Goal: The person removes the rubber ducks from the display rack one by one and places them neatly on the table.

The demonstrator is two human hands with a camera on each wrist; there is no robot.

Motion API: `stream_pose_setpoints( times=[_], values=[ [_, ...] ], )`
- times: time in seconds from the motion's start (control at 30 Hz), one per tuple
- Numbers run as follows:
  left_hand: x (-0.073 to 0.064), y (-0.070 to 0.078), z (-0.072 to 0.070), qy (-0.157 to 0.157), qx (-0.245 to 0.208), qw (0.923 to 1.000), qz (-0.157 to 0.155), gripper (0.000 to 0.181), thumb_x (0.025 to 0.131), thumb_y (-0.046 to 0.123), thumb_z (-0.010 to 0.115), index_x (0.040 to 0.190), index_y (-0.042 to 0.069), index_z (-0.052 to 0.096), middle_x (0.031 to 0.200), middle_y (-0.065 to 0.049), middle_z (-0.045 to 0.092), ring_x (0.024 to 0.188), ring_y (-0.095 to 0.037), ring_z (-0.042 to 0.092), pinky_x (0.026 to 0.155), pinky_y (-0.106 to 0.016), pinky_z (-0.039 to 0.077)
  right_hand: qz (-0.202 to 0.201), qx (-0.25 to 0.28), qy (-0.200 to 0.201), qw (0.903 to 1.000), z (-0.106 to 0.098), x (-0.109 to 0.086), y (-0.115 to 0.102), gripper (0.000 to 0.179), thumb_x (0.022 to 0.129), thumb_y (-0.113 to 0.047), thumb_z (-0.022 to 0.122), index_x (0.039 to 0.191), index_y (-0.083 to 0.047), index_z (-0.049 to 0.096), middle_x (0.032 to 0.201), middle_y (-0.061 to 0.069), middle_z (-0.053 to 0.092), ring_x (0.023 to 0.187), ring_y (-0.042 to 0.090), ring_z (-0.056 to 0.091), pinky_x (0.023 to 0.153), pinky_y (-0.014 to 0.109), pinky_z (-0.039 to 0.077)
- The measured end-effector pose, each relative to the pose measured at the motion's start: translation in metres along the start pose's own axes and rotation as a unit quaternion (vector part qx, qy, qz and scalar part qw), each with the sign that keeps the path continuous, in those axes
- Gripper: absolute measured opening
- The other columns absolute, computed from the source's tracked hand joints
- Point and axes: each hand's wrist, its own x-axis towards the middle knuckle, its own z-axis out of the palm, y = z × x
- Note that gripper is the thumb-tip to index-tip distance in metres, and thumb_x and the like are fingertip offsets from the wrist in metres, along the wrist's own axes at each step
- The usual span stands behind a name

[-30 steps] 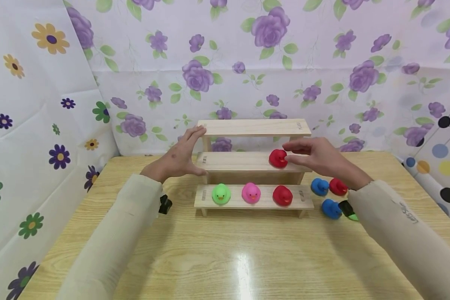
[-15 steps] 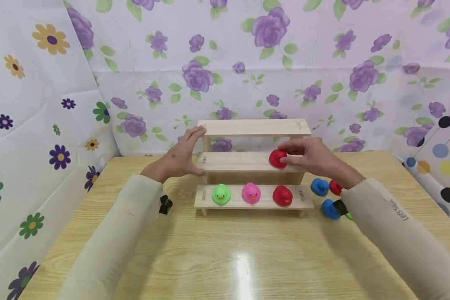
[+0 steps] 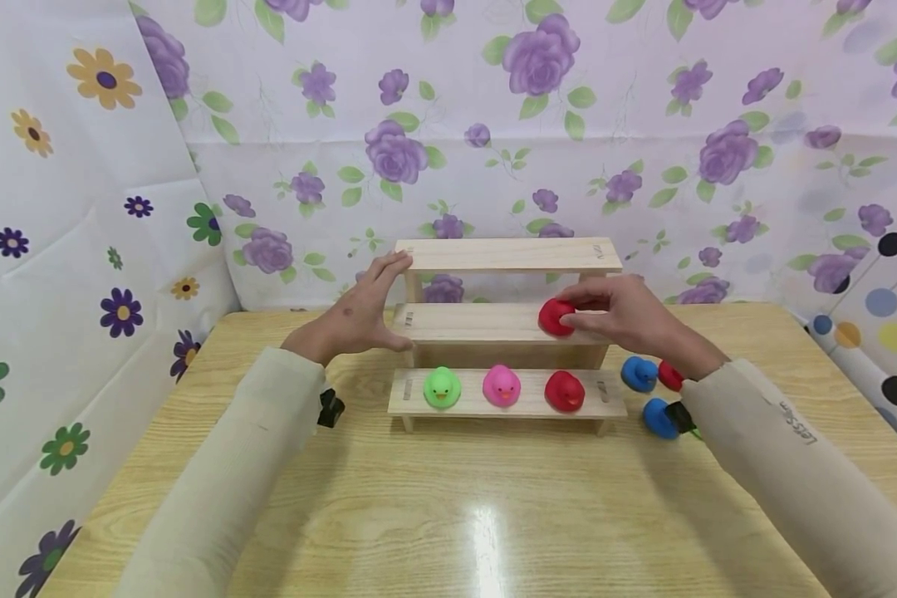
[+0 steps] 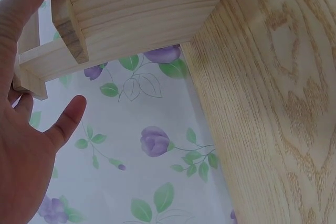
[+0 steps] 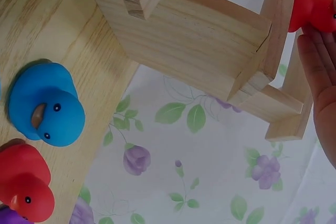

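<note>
Beige sleeves (image 3: 785,465) cover both forearms, nearest the camera, above a wood-grain surface (image 3: 389,498). Lower tier (image 3: 472,397) of a three-tier wooden stand: carries, left to right, an upright green duck (image 3: 442,388), a pink duck (image 3: 502,386) and a crimson duck (image 3: 565,391), spaced apart. Just beside its right end, on the surface: a nearer blue duck (image 3: 658,419), a farther blue duck (image 3: 639,374) and a partly hidden scarlet duck (image 3: 670,376).

Middle tier (image 3: 478,322): the red rubber duck (image 3: 554,318) is located near the right end. Right hand (image 3: 628,316): grasping that duck, thumb on the near side, fingers on the far side, opening only as wide as its body. Weight on the board cannot be confirmed.

Left hand (image 3: 351,320): released, widely spread; fingertips touch the left end of the top tier (image 3: 504,254), thumb extended beside the middle tier, contact there undetermined. Behind all: a white cloth (image 3: 478,187) printed with purple roses.
</note>
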Motion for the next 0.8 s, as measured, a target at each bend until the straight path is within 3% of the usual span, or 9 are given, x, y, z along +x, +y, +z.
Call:
stream_pose_setpoints(
  times=[0.27,0.53,0.8],
  values=[
    [0.000,0.001,-0.001,-0.001,0.004,1.0000,0.001,0.121,0.072,0.021,0.092,0.161,0.009,0.011,0.165,-0.012,0.005,0.151,-0.032,0.007,0.111,-0.055,0.034,0.002,-0.006,0.004,1.0000,-0.006,-0.010,-0.003,0.030,0.089,-0.011,0.077,0.118,-0.003,0.073,0.107,0.010,0.073,0.095,0.024,0.068,0.086,0.040,0.057],
    [0.000,0.001,-0.001,-0.005,0.005,1.0000,-0.005,0.121,0.073,0.023,0.092,0.161,0.010,0.010,0.165,-0.010,0.004,0.151,-0.031,0.008,0.111,-0.054,0.034,0.010,0.008,0.000,0.9999,-0.015,-0.024,-0.002,0.031,0.092,-0.016,0.074,0.121,-0.006,0.073,0.109,0.008,0.072,0.098,0.023,0.068,0.082,0.015,0.052],
    [0.000,0.002,-0.001,-0.006,0.001,1.0000,-0.006,0.121,0.073,0.022,0.092,0.161,0.010,0.009,0.165,-0.010,0.004,0.152,-0.031,0.007,0.112,-0.055,0.032,0.036,0.028,0.002,0.9990,-0.025,-0.039,0.001,0.032,0.093,-0.017,0.073,0.124,-0.010,0.072,0.113,0.006,0.071,0.101,0.022,0.068,0.081,0.020,0.055]
  ],
)
